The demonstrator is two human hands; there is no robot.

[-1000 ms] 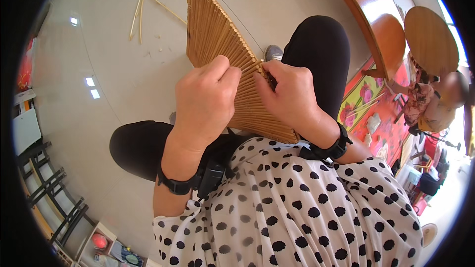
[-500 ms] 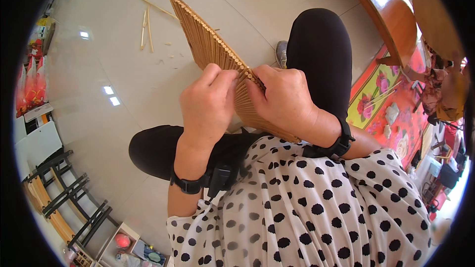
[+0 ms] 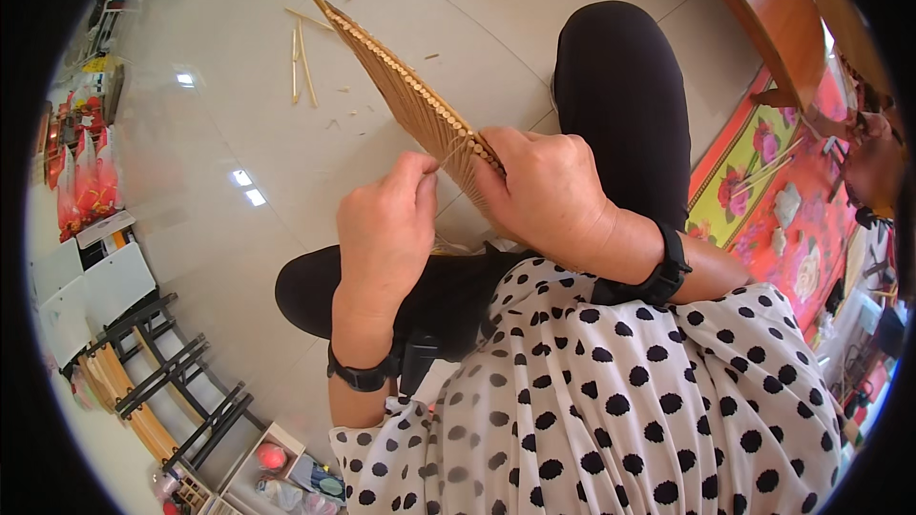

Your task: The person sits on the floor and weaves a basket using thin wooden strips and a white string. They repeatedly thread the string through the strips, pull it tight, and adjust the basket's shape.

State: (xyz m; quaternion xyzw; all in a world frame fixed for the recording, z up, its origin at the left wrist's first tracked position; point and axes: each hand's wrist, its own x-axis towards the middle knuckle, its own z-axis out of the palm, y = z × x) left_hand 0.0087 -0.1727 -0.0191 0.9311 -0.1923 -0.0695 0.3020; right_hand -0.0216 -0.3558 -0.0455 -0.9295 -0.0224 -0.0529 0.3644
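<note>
Stick mat [image 3: 420,114], held tilted at the centre of the frame. Many sticks are already joined side by side; the edge appears unfinished, the remainder unclear. The mat is clamped by the right hand [image 3: 553,186]; a thin strand [image 3: 452,154] is pinched in the left hand's [image 3: 382,219] closed grip.

Lateral access is available over the pale, glossy tiled floor [image 3: 219,238] to the left of the left hand [image 3: 389,219]; farther ahead, loose, slim tan sticks [image 3: 295,67] obstruct at floor level only. Between the left hand and the right hand [image 3: 549,181], the slanting panel of slender tan sticks [image 3: 420,119] blocks direct passage, and a thin, pale strand [image 3: 451,153] crosses the narrow gap. Rightward, the black-trousered right knee [image 3: 622,86] bars passage toward the polished orange-brown wooden table [image 3: 771,24].
</note>
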